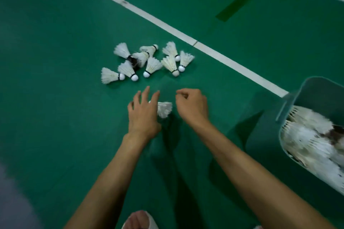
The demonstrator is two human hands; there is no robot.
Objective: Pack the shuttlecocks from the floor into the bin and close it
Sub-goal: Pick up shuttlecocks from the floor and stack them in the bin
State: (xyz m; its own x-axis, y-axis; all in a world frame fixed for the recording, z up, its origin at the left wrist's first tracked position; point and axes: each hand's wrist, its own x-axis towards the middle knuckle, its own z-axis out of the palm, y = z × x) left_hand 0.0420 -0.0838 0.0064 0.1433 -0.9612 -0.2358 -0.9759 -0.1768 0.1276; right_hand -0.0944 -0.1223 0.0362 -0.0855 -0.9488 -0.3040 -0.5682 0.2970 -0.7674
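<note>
Nine or so shuttlecocks [152,65] lay in a tight cluster on the green floor [55,42] just beyond both hands, close enough to be scooped several at a time into the bin [297,98], which stood open at the right, already heaped with feathers. The left hand [143,113] spread straight fingers over one loose shuttlecock [164,109], though whether the hidden thumb gripped it could not be told. The right hand [192,107] hovered beside it, curled and holding nothing visible, probably ready to help gather.
</note>
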